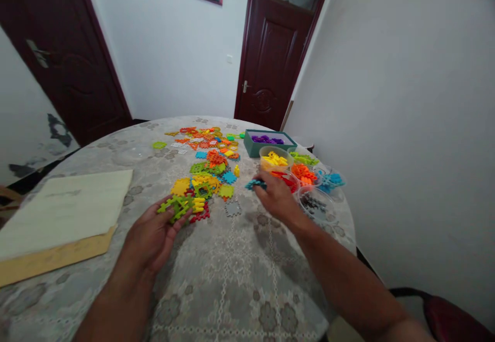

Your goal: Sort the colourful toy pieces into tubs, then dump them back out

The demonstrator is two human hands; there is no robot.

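My left hand [154, 233] is closed around a bunch of plastic building pieces, lime-green notched ones [178, 209] with yellow pieces [198, 205] poking out at the right. In my right hand [274, 193] is a blue notched building piece [254, 183], pinched above the table near the clear tubs. Between the hands lies a loose heap of notched plastic pieces [207, 183] in yellow, green, orange, blue and red. A grey square piece [232, 208] lies flat just in front of the heap.
Round clear tubs hold yellow pieces [274, 160], red pieces [285, 178], orange pieces [304, 174], blue pieces [330, 180] and dark grey pieces [314, 205]. Behind them stands a teal box [252, 147] with purple pieces. White sheets [73, 202] over brown cardboard [58, 257] lie at left.
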